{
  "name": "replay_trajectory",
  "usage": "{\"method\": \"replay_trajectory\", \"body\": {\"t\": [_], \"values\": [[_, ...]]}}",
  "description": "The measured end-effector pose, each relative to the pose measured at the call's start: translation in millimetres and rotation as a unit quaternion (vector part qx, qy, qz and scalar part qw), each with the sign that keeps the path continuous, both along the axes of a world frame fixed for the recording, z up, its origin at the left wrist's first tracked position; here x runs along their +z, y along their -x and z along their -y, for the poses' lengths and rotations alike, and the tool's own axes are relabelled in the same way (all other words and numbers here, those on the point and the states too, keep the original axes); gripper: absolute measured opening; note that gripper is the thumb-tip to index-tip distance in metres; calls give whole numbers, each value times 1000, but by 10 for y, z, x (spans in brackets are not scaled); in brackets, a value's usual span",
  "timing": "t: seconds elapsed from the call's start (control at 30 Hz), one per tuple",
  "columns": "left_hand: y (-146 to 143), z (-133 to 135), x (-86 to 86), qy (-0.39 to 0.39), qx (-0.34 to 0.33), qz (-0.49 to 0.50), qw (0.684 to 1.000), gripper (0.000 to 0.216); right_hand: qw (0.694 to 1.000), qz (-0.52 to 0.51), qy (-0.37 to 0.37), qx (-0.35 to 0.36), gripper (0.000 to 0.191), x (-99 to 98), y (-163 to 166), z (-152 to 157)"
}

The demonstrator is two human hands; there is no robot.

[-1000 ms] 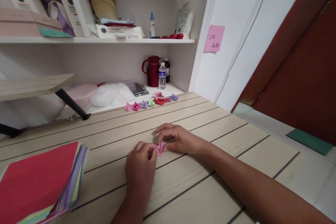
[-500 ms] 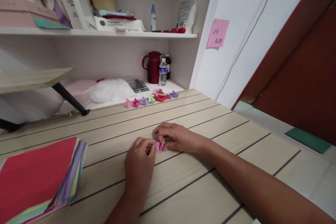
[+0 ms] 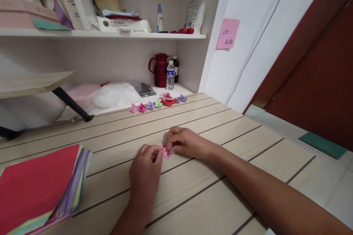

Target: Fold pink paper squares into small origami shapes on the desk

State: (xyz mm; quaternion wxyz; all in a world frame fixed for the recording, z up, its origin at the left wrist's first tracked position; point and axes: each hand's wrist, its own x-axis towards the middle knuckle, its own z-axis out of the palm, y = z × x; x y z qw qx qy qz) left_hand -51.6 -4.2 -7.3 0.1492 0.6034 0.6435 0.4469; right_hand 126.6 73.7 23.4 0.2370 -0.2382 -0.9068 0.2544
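Between my two hands is a small folded piece of pink paper (image 3: 166, 153), just over the striped wooden table (image 3: 198, 194). My left hand (image 3: 147, 165) pinches its left side between thumb and forefinger. From the right, my right hand (image 3: 187, 142) grips the other side, thumb and fingers closed on the paper. The fingertips cover part of its folds. Beyond the hands, a row of small folded paper boats stands near the table's far edge, among them a red boat (image 3: 169, 101), a green one (image 3: 158, 104) and a magenta one (image 3: 142, 107).
A stack of coloured paper (image 3: 35, 187) with a red top sheet lies at the left. A small raised stand (image 3: 35, 82) with black legs is at the back left. Behind the table, the shelf holds a dark red jug (image 3: 160, 69), a water bottle (image 3: 170, 75) and a white plastic bag (image 3: 117, 94).
The fingers of my right hand have closed in on the pink paper and its sides sit closer together. My left hand keeps its pinch.
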Motion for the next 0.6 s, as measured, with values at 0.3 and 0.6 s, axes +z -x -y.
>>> {"method": "replay_trajectory", "body": {"t": [0.3, 0.6], "values": [[25, -43, -25, -8, -52, 18, 998, 12, 1000, 4, -8, 0, 9, 19, 5, -17], [53, -46, -39, 0, -38, 12, 999, 13, 1000, 11, -9, -9, 6, 26, 5, -9]]}}
